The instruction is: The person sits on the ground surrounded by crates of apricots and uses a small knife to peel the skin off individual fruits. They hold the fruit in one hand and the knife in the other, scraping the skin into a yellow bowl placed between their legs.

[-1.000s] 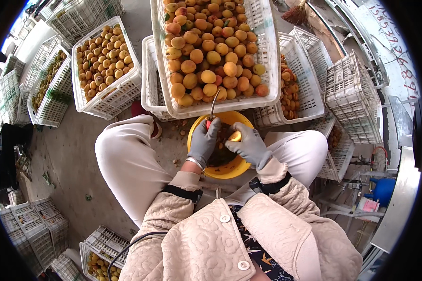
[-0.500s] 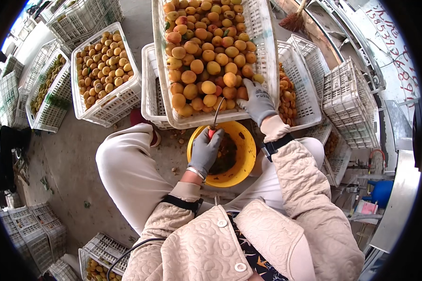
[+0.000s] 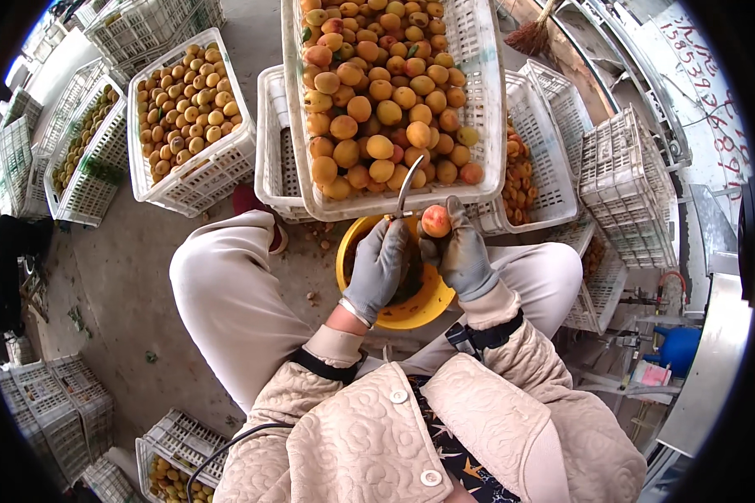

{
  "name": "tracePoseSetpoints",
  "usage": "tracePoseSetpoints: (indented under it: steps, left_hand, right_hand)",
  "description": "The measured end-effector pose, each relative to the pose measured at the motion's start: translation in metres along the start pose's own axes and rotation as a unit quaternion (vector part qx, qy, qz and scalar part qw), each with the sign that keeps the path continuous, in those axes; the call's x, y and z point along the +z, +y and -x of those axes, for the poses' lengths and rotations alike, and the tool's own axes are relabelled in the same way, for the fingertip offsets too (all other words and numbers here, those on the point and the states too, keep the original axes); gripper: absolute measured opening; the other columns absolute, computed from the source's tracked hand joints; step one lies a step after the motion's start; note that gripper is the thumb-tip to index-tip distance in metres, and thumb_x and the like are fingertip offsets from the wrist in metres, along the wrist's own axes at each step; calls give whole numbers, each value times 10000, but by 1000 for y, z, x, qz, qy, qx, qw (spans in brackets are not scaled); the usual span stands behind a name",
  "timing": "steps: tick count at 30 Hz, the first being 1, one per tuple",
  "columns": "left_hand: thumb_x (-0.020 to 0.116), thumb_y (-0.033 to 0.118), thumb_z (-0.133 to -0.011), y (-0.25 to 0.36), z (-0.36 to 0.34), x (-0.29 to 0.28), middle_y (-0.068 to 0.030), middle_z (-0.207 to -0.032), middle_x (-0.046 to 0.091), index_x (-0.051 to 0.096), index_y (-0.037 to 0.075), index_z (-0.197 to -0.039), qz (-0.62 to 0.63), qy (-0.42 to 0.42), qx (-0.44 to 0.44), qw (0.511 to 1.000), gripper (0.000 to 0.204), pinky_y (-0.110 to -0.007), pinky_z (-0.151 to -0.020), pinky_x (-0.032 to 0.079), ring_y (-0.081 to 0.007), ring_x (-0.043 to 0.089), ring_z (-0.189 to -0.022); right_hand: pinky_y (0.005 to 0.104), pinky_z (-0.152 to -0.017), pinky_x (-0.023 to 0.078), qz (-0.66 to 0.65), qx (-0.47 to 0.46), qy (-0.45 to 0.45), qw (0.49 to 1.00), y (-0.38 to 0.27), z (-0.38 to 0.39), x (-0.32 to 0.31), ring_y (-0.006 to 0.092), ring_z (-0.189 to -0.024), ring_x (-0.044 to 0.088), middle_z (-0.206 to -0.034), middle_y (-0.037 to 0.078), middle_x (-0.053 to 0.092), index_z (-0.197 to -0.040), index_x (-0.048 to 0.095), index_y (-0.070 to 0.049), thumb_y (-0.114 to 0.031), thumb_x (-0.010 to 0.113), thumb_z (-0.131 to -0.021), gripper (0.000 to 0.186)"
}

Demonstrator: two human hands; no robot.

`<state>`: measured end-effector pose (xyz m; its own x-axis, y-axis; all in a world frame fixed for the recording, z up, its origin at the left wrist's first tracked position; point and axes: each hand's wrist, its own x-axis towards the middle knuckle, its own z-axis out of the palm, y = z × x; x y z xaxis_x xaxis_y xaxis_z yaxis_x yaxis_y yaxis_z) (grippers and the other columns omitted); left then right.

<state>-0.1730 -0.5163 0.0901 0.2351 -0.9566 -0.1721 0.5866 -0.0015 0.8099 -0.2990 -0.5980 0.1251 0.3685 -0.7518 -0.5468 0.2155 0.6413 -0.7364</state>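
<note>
Left fingers [image 3: 392, 241] are curled round a knife [image 3: 406, 186], its curved blade pointing far; right fingers [image 3: 458, 222] pinch an apricot [image 3: 435, 220], parted by its width, near the blade. Beneath is a yellow bowl [image 3: 424, 308]; beyond, a crate [image 3: 352, 210] of apricots [image 3: 377, 109].

Red handwritten characters and digits [image 3: 701, 92] on pale panel [image 3: 720, 94].

Smooth plastic bucket [image 3: 421, 312], smooth metal blade [image 3: 408, 186], matt gloves [image 3: 376, 275], quilted cloth jacket [image 3: 356, 432].
</note>
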Motion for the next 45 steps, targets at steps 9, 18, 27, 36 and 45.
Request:
tracePoseSetpoints:
  steps: [9, 18, 27, 36, 45]
  left_hand:
    - [495, 288, -1070, 7, 8, 2, -10, -776, 633, 626, 14, -1016, -248, -32, 82, 965, 309, -242, -621, 443, -64, 527, -688]
    - [497, 391, -1058, -16, 10, 10, -23, -682, 567, 604, 34, -968, -184, 10, 48, 982, 383, -251, -569, 425, -106, 497, -598]
    - [456, 547, -1031, 32, 7, 5, 39, -544, 350, 486, 96, -815, 186, -195, -174, 947, 501, -235, -360, 221, -76, 270, -387]
    - [537, 285, -1040, 5, 4, 4, -206, -826, 689, 648, -33, -1064, -317, -8, 45, 947, 338, -383, -699, 508, -316, 678, -752]
    - [521, 316, -1049, 1, 5, 5, -165, -812, 679, 645, -40, -1043, -342, -21, -11, 939, 378, -350, -728, 501, -234, 624, -762]
  right_hand:
    - [234, -724, 467, 45, -97, 5, 994, 26, -2, -3, 71, -757, 550, -847, -16, 612, -946, 640, -68, -435, 485, -1051, 412]
    - [247, -735, 445, 133, -190, -10, 973, 46, -15, -15, 67, -784, 502, -867, -28, 582, -928, 617, -73, -424, 558, -1029, 370]
    - [270, -816, 518, -89, -103, -133, 982, 30, -18, -18, 115, -887, 620, -1029, 41, 648, -1112, 606, -41, -395, 508, -1057, 371]
    - [241, -751, 530, -26, -138, -57, 988, 33, -23, -21, 123, -829, 641, -933, 61, 682, -1115, 620, -34, -406, 544, -1041, 387]
    - [289, -796, 515, -36, -177, -116, 977, 28, -16, -4, 155, -838, 619, -909, 79, 649, -1046, 610, -35, -444, 577, -1016, 411]
